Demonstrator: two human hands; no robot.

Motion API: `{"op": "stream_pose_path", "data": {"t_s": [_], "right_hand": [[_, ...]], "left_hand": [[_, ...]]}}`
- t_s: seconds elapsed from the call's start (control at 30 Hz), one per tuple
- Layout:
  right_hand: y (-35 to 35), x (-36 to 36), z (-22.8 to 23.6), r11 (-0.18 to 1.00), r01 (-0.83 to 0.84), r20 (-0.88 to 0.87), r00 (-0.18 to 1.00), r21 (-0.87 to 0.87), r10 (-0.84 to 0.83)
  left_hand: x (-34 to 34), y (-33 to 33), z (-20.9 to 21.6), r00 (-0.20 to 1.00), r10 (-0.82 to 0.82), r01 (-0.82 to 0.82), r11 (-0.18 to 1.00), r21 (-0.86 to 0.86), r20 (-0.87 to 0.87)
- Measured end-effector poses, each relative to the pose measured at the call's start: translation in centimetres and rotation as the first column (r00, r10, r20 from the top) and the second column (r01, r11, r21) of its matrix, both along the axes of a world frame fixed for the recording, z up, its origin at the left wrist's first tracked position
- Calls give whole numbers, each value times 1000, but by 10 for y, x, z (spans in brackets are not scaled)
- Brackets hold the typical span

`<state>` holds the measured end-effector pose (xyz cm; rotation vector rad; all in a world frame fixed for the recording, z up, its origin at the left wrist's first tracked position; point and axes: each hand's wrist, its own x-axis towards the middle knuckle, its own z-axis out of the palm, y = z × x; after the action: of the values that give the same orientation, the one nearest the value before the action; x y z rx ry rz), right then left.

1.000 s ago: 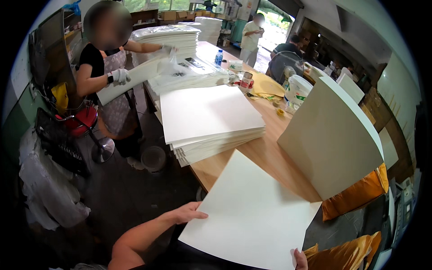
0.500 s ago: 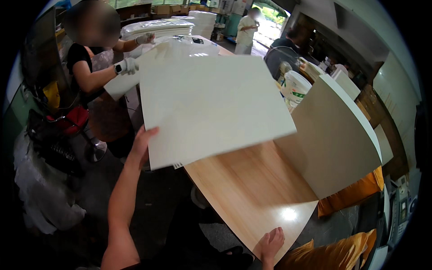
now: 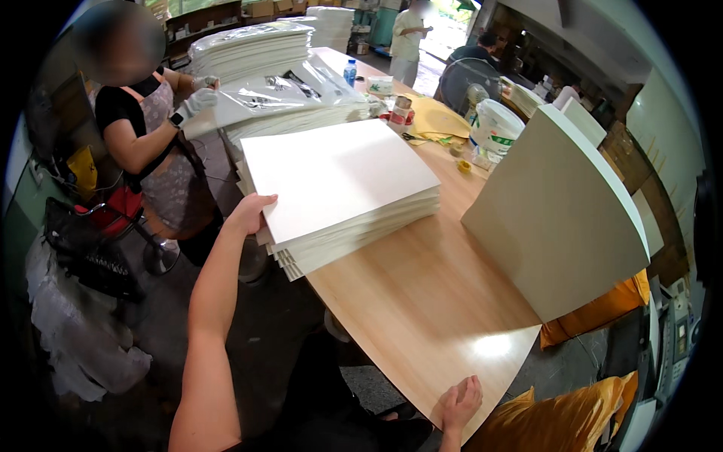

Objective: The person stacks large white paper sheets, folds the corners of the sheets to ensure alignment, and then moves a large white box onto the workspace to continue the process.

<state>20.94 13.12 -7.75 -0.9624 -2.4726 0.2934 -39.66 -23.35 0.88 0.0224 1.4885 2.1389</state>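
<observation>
My left hand [image 3: 251,214] grips the near left corner of a white board [image 3: 343,177], thumb on top and fingers underneath. That board lies on a stack of similar white boards [image 3: 369,235], whose edges are slightly staggered at the near left corner. My right hand [image 3: 461,403] rests on the near corner of the wood-grain table [image 3: 422,309], fingers extended and holding nothing. Right of the stack, a large pale panel [image 3: 561,218] stands upright along the table's right side.
At left, a co-worker in gloves [image 3: 202,98] handles clear plastic packaging [image 3: 279,90] over more boards. Scissors [image 3: 410,138], tape rolls [image 3: 401,111] and a white bucket [image 3: 495,124] sit farther back. Orange bags [image 3: 565,422] lie right of the table. A stool [image 3: 120,211] stands left.
The board in my left hand has come down from a raised, tilted position to lie flat on the stack. My right hand stays at the table corner. The co-worker's hands have shifted left.
</observation>
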Motion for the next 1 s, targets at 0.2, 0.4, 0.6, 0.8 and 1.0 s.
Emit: {"op": "stream_pose_path", "data": {"t_s": [0.2,0.4,0.6,0.8,1.0], "right_hand": [[1,0,0,999,-7,-9,1000,-31,6],[6,10,10,948,-35,-223,974,-315,-38],[138,34,-7,720,-9,-479,752,-694,-452],[349,-4,28,666,-327,-741,264,-671,-617],[422,-71,-4,580,-236,-626,285,-780,-726]], "left_hand": [[0,-1,-1,999,20,-24,996,81,42],[114,64,0,257,574,-859,505,89,-778],[149,293,-41,728,-389,331,921,-207,-565],[70,521,-93,906,-258,204,961,-188,-336],[66,587,-120,899,-384,358,922,-151,-213]]}}
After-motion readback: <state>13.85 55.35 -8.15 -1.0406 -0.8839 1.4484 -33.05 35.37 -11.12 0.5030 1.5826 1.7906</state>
